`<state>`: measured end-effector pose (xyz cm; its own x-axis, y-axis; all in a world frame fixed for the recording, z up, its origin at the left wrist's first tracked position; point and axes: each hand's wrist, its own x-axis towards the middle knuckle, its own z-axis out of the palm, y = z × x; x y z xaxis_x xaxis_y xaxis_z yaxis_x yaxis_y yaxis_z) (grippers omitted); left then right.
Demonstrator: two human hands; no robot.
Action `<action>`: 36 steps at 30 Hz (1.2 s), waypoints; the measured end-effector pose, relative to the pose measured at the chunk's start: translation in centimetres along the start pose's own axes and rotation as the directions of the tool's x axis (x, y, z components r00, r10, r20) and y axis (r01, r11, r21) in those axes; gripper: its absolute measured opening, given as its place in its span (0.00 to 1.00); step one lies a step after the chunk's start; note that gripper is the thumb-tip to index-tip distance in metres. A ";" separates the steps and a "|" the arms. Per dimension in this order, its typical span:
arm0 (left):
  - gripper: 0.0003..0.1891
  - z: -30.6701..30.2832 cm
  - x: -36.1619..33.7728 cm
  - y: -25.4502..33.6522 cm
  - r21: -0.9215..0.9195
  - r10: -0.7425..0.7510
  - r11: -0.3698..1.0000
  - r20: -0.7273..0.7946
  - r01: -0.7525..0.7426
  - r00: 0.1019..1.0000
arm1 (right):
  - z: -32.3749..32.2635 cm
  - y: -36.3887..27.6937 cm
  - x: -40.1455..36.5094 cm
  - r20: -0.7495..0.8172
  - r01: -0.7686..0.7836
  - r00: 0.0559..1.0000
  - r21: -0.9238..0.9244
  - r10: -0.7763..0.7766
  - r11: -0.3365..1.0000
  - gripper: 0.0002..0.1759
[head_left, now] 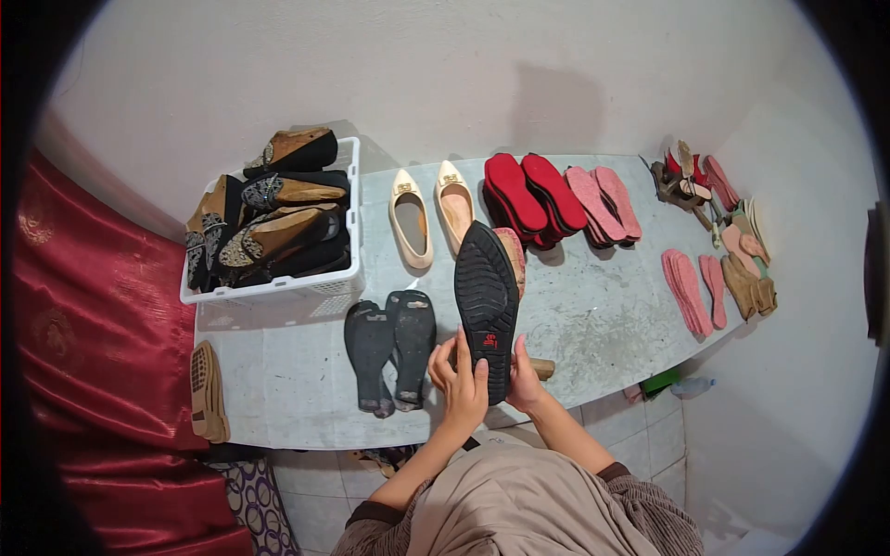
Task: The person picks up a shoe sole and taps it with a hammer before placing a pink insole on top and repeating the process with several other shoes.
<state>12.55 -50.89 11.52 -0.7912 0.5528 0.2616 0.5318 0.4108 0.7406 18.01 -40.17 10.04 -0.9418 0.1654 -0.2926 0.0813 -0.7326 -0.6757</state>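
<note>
A black shoe sole [486, 296] is held up over the table's front part, its ridged underside facing me and its pointed toe away. My left hand [461, 382] grips its heel end from the left, thumb lying on the tread near a red mark. Along the heel's right edge, my right hand [526, 380] is closed with the thumb upward and its other fingers hidden behind. A pinkish patterned piece [512, 258] shows partly from behind the sole. To the left lie dark flat soles [412, 345]. A short wooden piece [543, 370] sits right of my right hand.
A white crate [355, 222] of shoes on lasts stands back left. Cream flats [412, 222], red insole stacks [515, 190] and pink insoles [593, 208] line the back. More pink insoles [684, 292] and tools lie right. Tan soles [208, 394] rest at the left edge.
</note>
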 end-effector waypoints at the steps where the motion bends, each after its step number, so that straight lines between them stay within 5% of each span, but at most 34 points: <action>1: 0.29 0.6 0.2 0.6 -0.005 -0.005 1.000 0.000 0.005 1.000 | -0.4 -0.8 -0.3 -0.003 -0.005 1.000 -0.004 0.005 1.000 0.39; 3: 0.29 1.6 0.3 1.8 0.018 -0.027 0.999 -0.010 0.027 1.000 | -0.9 -2.4 -1.1 -0.046 -0.025 0.999 -0.119 0.020 0.993 0.39; 11: 0.32 5.3 0.6 6.4 0.241 -0.051 0.970 0.043 0.040 0.998 | -4.7 -5.9 -2.5 -0.105 -0.059 0.993 -0.074 0.051 0.995 0.38; 13: 0.29 6.2 0.8 7.1 -0.062 -0.034 0.997 0.062 0.038 0.997 | -6.3 -6.7 -3.1 -0.124 -0.049 0.991 -0.077 0.039 0.996 0.38; 14: 0.29 6.5 1.1 6.8 -0.060 -0.032 0.998 0.056 0.036 0.998 | -8.0 -7.2 -3.5 0.006 -0.113 0.994 0.042 0.112 0.993 0.39; 16: 0.26 7.2 1.7 5.2 -0.560 -0.198 0.798 0.107 0.224 0.974 | -8.4 -8.4 -3.9 0.192 -0.198 0.969 0.208 0.158 0.958 0.42; 18: 0.27 7.8 3.2 4.9 -0.864 -0.279 0.411 0.185 0.291 0.943 | -8.7 -9.5 -4.9 0.184 -0.246 0.960 0.188 0.212 0.951 0.43; 19: 0.29 7.8 4.2 5.3 -0.926 -0.283 0.185 0.270 0.328 0.920 | -9.1 -9.8 -5.2 0.172 -0.289 0.950 0.165 0.262 0.943 0.43; 20: 0.29 8.1 4.8 5.2 -0.928 -0.289 0.189 0.259 0.320 0.922 | -9.7 -9.9 -5.4 0.182 -0.297 0.946 0.160 0.267 0.942 0.43; 22: 0.37 8.7 5.7 5.2 -0.916 -0.080 -0.188 0.374 0.355 0.924 | -10.9 -9.8 -5.7 0.299 -0.435 0.867 0.064 0.399 0.898 0.43; 23: 0.37 9.1 5.9 5.4 -0.921 -0.088 -0.184 0.362 0.342 0.928 | -11.1 -9.7 -5.9 0.310 -0.442 0.860 0.056 0.406 0.895 0.43; 25: 0.45 9.9 6.0 6.3 -0.848 0.209 -0.369 0.323 0.380 0.923 | -11.4 -9.4 -6.4 0.423 -0.571 0.762 0.083 0.491 0.817 0.41; 31: 0.42 11.2 5.0 6.0 -0.806 0.087 -0.510 0.299 0.300 0.950 | -11.6 -9.8 -7.3 0.331 -0.520 0.801 -0.029 0.499 0.854 0.39; 33: 0.45 10.3 4.9 6.5 -0.857 0.029 -0.381 0.364 0.347 0.931 | -11.6 -9.7 -7.5 0.353 -0.521 0.793 -0.027 0.496 0.853 0.36; 36: 0.43 9.3 4.6 7.0 -0.913 -0.049 -0.208 0.368 0.351 0.929 | -10.9 -9.6 -7.3 0.188 -0.466 0.839 -0.235 0.511 0.853 0.30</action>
<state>15.43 -38.76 12.18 -0.6495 0.7600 -0.0206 -0.6639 -0.5537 0.5027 27.67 -27.13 11.27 -0.8099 -0.3594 -0.4635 0.5853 -0.5464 -0.5991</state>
